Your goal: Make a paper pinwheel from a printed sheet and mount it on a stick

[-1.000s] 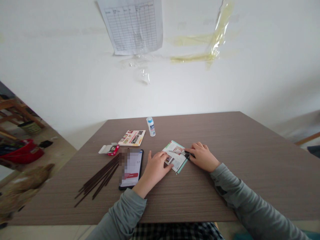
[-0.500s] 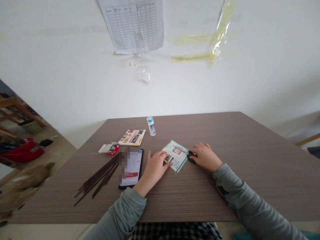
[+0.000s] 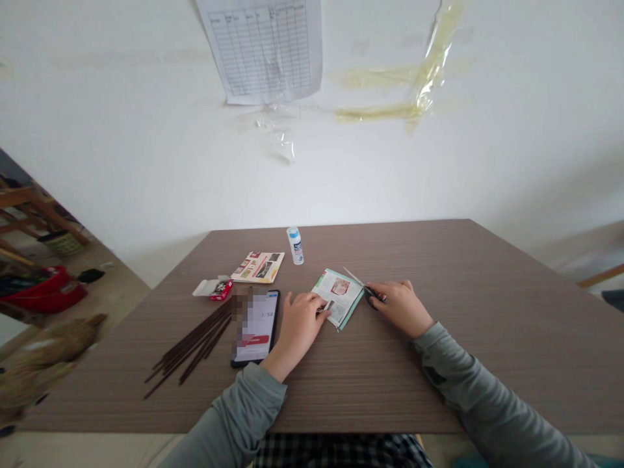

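A printed leaflet [image 3: 348, 289] with pictures on it and a green-edged sheet below lies on the table in front of me. My left hand [image 3: 303, 322] pinches its lower left edge between thumb and fingers. My right hand [image 3: 400, 307] is closed round the black handles of a pair of scissors [image 3: 373, 298]. The blades point up and left, past the leaflet's right corner. How far apart the blades are is hard to make out.
Left of my left hand lies a phone [image 3: 256, 328], with thin dark sticks [image 3: 195, 341] beside it. Farther back are an opened small red box [image 3: 221, 289], a printed booklet [image 3: 258, 267] and an upright white bottle with a blue cap [image 3: 295, 246]. The wall [image 3: 380, 175] borders the table's far edge.
The leaflet has shifted slightly left and away from me. The scissors have come off its printed face to its right corner, their blades now reaching beyond it. Both hands keep their holds.
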Tool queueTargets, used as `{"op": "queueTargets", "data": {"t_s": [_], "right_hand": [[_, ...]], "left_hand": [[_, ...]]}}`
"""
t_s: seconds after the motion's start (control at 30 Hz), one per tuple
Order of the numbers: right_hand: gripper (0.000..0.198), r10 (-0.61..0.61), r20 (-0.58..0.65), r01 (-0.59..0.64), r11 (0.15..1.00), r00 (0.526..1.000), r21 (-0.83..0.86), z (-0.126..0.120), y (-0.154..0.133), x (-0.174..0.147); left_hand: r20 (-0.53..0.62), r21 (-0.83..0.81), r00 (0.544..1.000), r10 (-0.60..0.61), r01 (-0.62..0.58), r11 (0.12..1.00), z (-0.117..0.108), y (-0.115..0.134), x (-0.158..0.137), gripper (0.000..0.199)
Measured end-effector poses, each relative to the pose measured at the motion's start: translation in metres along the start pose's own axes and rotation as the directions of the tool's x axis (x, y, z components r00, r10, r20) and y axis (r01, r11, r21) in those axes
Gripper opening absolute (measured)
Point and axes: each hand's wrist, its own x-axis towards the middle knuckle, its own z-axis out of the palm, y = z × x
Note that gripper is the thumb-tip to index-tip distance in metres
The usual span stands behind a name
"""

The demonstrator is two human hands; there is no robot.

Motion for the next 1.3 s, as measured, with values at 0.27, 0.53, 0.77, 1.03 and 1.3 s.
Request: {"op": "queueTargets", "data": {"t_s": [0.27, 0.53, 0.77, 1.03, 1.3], "right_hand": [[0.05, 0.118, -0.229, -0.031, 0.935, 0.966, 0.352, 0.01, 0.022, 0.01], [0.057, 0.269, -0.233, -0.052, 0.751, 0.934, 0.658, 0.016, 0.022, 0.013], [0.064, 0.299, -0.154, -0.106, 0.699, 0.942, 0.708, 0.022, 0.017, 0.015], [0.068, 0.305, -0.026, -0.141, 0.513, 0.952, 0.847, 0.019, 0.018, 0.017], [0.069, 0.296, -0.026, -0.084, 0.351, 0.955, 0.932, 0.002, 0.017, 0.018]], "left_hand": [[-0.183, -0.014, 0.979, 0.09, -0.095, 0.995, 0.012, -0.011, 0.004, 0.026], [-0.213, 0.026, 0.969, 0.124, -0.122, 0.992, 0.015, -0.008, 0.002, 0.034], [-0.25, 0.027, 0.957, 0.15, -0.148, 0.989, 0.017, -0.006, 0.003, 0.038], [-0.377, -0.014, 0.922, 0.091, -0.104, 0.994, 0.027, -0.02, 0.006, 0.041], [-0.385, -0.114, 0.922, 0.041, -0.092, 0.989, 0.04, -0.03, 0.012, 0.011]]}}
